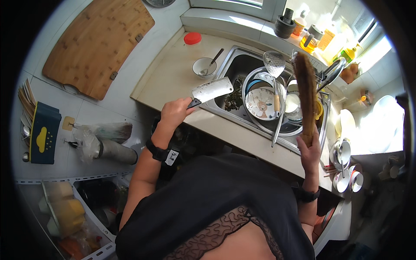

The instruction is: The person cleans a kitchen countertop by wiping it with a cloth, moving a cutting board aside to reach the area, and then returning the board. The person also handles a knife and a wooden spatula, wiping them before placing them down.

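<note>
My left hand (175, 111) grips the black handle of a cleaver (213, 89). Dark specks mark its broad blade, which reaches over the left rim of the steel sink (213, 105). In my right hand (310, 151) is the lower end of a long, brown, rough-edged item (305, 94); its exact kind is unclear. It stands in front of the sink's right part and hides some of it. Inside the sink, a large metal basin (246, 107) holds a patterned plate (260, 103) and other dishes. A slotted skimmer (274, 65) with a wooden grip lies across them.
Dark leafy scraps (234, 99) lie in the sink's left part. A bowl with a spoon (204, 67) and a red lid (192, 38) sit on the counter (162, 78). Stacked bowls (341, 180) stand at right, near the faucet (334, 70). A cutting board (100, 45) hangs on the left wall.
</note>
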